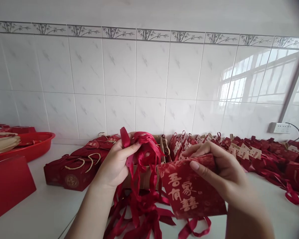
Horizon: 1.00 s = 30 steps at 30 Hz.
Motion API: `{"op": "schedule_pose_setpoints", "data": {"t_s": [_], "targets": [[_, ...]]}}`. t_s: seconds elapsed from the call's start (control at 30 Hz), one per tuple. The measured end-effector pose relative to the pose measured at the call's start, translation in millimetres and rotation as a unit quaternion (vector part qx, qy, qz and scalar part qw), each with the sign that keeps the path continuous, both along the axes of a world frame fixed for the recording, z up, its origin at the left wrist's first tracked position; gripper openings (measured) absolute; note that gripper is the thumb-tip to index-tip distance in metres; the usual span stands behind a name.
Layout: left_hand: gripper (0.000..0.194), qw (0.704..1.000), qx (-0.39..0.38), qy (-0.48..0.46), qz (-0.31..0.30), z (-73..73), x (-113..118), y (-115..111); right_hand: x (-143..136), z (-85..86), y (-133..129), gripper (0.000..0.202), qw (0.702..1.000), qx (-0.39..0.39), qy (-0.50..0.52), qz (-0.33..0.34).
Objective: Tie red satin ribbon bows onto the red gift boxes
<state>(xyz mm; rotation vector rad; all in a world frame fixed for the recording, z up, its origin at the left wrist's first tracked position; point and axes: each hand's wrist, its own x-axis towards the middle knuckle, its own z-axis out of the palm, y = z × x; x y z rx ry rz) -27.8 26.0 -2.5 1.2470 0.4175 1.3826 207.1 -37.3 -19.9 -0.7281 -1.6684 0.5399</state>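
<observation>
The red gift bag (189,189) sits above the counter (45,205), pinched at its top edge by the right hand (214,169) so its gold lettering faces up, while the left hand (114,162) keeps its grip clamped on a bunch of red ribbons (144,152), lifting them clear of the pile below.

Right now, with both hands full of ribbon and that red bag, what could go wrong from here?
1. The left hand grips a tangled bunch of red ribbons whose tails hang down into a loose heap; pulling one strand free may knot the rest or drag them off the counter.
2. The right hand pinches only the top edge of the red bag, so it could slip or crease.
3. The cardboard box behind the ribbons could be tugged over.
</observation>
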Motion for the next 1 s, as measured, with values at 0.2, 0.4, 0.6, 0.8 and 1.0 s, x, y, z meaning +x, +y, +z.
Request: {"op": "schedule_pose_setpoints", "data": {"t_s": [0.2,0.4,0.6,0.8,1.0], "targets": [[0.027,0.999,-0.031,0.014,0.039,-3.2,5,-2,-15,-0.2,-2,0.006,0.994,-0.028,-0.059,0.092],[0.066,0.997,0.0,0.048,0.057,-1.2,9,-9,-21,-1.4,1,0.008,0.996,0.003,-0.055,0.063],[0.074,0.994,0.023,0.096,0.049,-2.1,12,-14,-23,-0.7,13,0.016,0.997,0.015,-0.067,0.021],[0.072,0.987,0.064,0.132,0.061,-3.7,11,-13,-26,-2.7,25,0.013,0.996,-0.069,-0.046,0.024],[0.063,0.965,0.161,0.193,0.075,-5.0,11,-17,-32,-4.7,31,0.011,0.996,-0.064,-0.048,0.038]]}}
